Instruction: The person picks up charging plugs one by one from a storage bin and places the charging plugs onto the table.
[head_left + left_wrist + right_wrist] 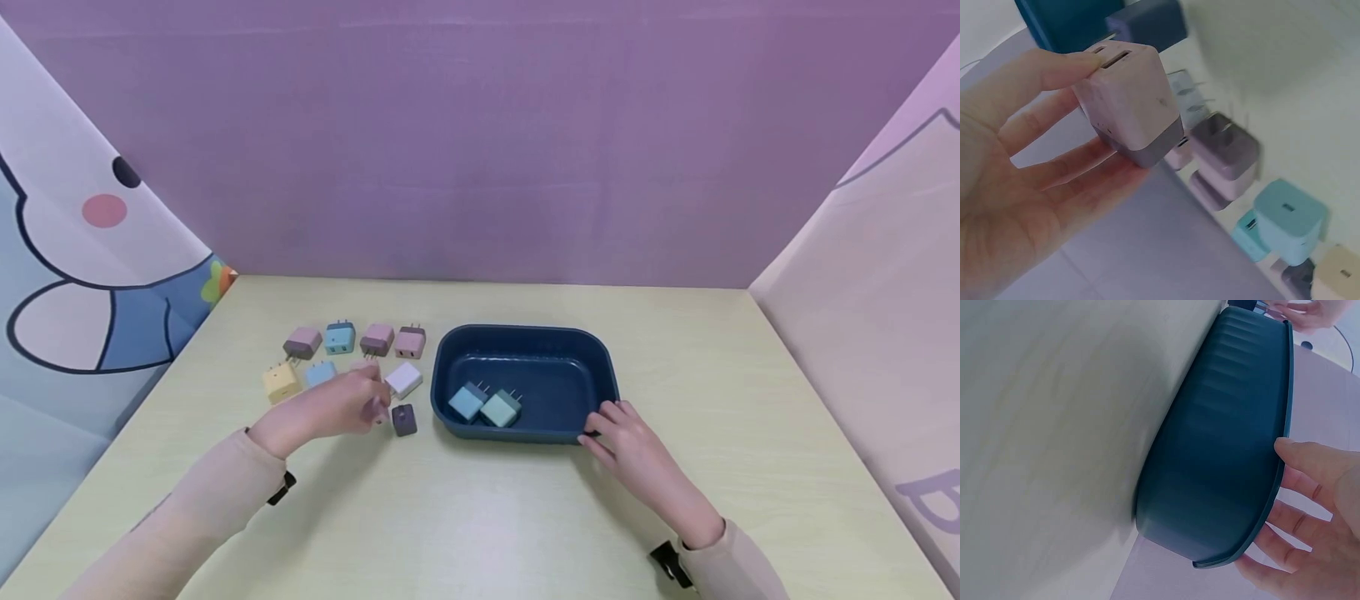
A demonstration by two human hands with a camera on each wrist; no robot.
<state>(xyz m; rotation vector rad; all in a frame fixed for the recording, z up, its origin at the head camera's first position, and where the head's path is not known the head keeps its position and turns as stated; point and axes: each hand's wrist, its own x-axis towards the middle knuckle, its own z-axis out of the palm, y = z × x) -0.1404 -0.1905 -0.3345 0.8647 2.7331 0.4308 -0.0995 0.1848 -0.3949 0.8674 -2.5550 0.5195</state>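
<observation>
My left hand (337,407) pinches a pink charger plug (1132,97) with a grey end, held between thumb and fingers. Its USB slots show in the left wrist view; in the head view the hand mostly hides it. Right by those fingers are a dark purple charger plug (404,420) and a pale lavender one (404,380). My right hand (637,458) grips the near right corner of a dark blue bin (566,392), thumb and fingers on its rim. Inside the bin, at the left, lie a blue charger plug (467,403) and a pale green one (500,409).
Left of the bin, several more charger plugs lie on the table: mauve (303,342), blue (340,338), two pink (377,339), a second light blue (321,372) and a yellow one (281,382). A purple backdrop (487,150) stands behind the table.
</observation>
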